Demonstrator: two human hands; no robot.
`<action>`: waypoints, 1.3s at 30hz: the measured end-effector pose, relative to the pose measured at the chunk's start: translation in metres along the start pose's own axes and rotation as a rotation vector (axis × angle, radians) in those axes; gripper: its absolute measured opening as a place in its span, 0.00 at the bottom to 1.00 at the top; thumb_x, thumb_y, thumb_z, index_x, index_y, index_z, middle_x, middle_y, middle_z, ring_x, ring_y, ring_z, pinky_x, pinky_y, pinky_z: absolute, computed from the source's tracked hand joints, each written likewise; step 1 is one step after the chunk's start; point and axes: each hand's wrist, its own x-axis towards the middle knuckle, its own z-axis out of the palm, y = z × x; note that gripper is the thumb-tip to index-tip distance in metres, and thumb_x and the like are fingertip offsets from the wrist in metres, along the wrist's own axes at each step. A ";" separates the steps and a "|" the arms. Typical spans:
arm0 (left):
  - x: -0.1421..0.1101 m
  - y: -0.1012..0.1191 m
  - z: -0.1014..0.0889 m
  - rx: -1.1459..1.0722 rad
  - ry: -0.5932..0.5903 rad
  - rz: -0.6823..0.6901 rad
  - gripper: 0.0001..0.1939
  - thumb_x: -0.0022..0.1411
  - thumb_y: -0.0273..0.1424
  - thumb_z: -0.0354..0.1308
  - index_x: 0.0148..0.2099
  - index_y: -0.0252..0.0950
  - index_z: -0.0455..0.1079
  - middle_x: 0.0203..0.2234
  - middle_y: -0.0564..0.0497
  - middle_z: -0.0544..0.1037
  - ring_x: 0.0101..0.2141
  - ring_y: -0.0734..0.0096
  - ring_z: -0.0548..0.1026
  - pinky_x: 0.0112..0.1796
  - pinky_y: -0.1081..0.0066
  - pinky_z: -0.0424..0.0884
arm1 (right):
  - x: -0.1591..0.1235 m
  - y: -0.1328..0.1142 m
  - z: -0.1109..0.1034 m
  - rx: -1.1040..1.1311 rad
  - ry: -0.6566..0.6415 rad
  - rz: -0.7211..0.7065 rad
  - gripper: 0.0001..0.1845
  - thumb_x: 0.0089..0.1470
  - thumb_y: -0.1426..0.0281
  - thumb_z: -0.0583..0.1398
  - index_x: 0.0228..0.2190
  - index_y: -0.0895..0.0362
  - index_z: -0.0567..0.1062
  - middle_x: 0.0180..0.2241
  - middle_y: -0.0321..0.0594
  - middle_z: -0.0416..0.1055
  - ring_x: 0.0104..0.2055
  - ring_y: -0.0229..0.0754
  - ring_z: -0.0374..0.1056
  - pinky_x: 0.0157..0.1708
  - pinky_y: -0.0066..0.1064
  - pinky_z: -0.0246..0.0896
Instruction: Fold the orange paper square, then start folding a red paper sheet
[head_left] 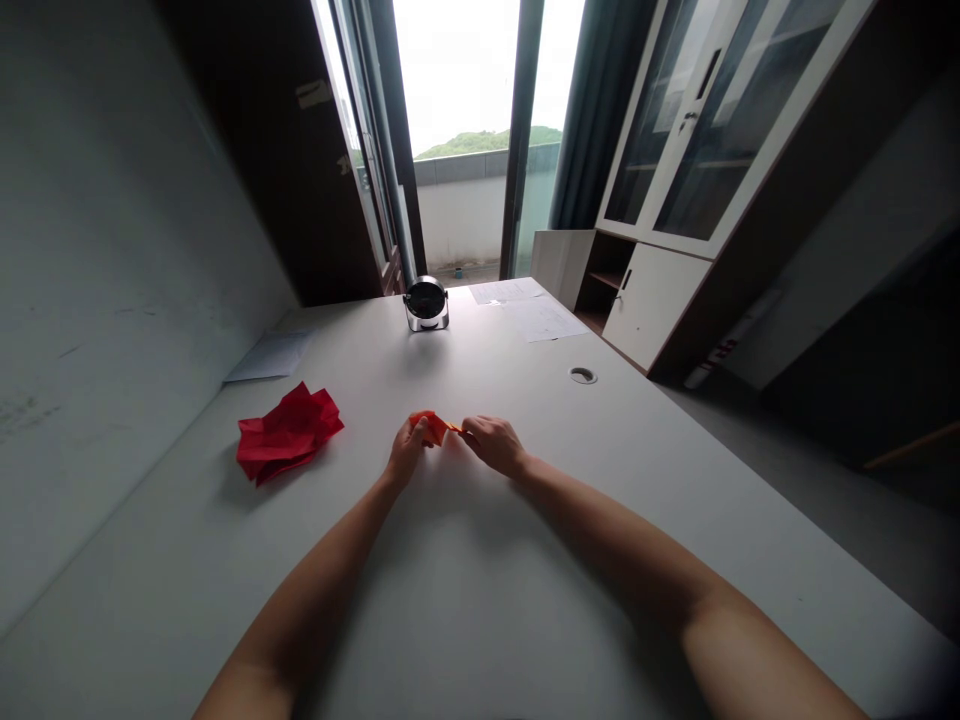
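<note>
A small piece of folded orange-red paper is held just above the white table, between my two hands. My left hand is closed on its left end, thumb on the near side. At the other end, my right hand pinches a narrow orange tip with its fingers pressed together. The fingers cover parts of the paper, so its full shape is hidden. To the left of my left hand lies a creased red sheet, crumpled and raised in folds, touched by neither hand.
The white table carries a round black device on a stand at the back. Printed sheets lie at the back right, near a round cable hole. A pale paper rests by the left wall. A cabinet stands beyond the right edge.
</note>
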 end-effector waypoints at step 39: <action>0.004 -0.001 -0.002 -0.044 0.050 -0.080 0.18 0.56 0.37 0.54 0.46 0.33 0.71 0.32 0.47 0.78 0.30 0.68 0.74 0.33 0.69 0.68 | 0.002 -0.001 -0.007 -0.263 0.016 -0.200 0.11 0.66 0.74 0.51 0.33 0.57 0.71 0.31 0.41 0.71 0.33 0.42 0.58 0.34 0.34 0.46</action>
